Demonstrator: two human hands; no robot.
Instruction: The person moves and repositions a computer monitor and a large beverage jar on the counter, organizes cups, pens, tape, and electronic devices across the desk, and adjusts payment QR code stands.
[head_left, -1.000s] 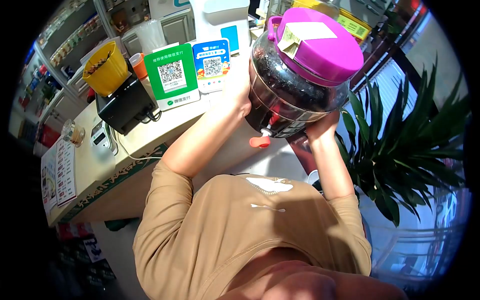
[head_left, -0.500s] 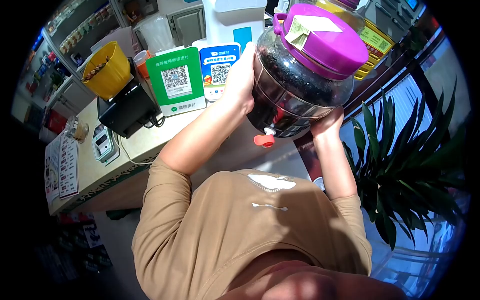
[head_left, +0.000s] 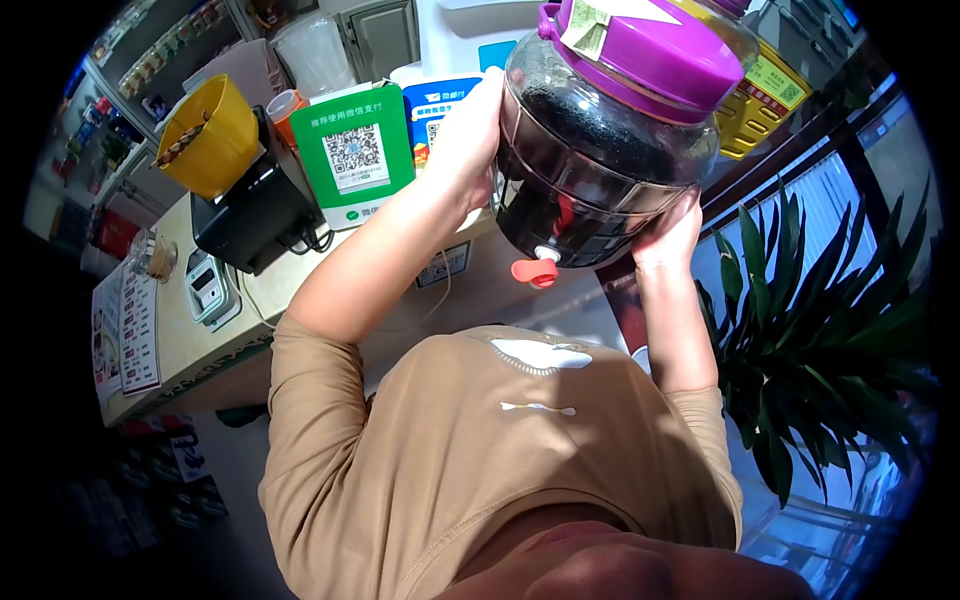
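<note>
Between both hands is a big clear jar (head_left: 590,170) of dark liquid, tilted, with a purple lid (head_left: 655,55) and a paper label on top. A red spigot (head_left: 535,271) sticks out low on the side facing me. My left hand (head_left: 470,150) presses against the jar's left side, its fingers partly hidden behind the jar. My right hand (head_left: 668,235) supports the lower right side and underside; most of its fingers are out of sight. Left of the jar, a green QR payment sign (head_left: 355,150) and a blue QR sign (head_left: 425,105) stand on the counter (head_left: 165,345).
A yellow bucket (head_left: 225,140) sits on a black machine (head_left: 255,220) on the counter. Beside it lie a small white device (head_left: 209,290) and a cable. At right are a leafy plant (head_left: 820,330) and a yellow crate (head_left: 765,95). Another jar stands behind the purple lid.
The jar has shifted slightly, its lid moving up in view and more of its dark body showing. Both hands have moved along with it, and the left now covers more of the blue sign.
</note>
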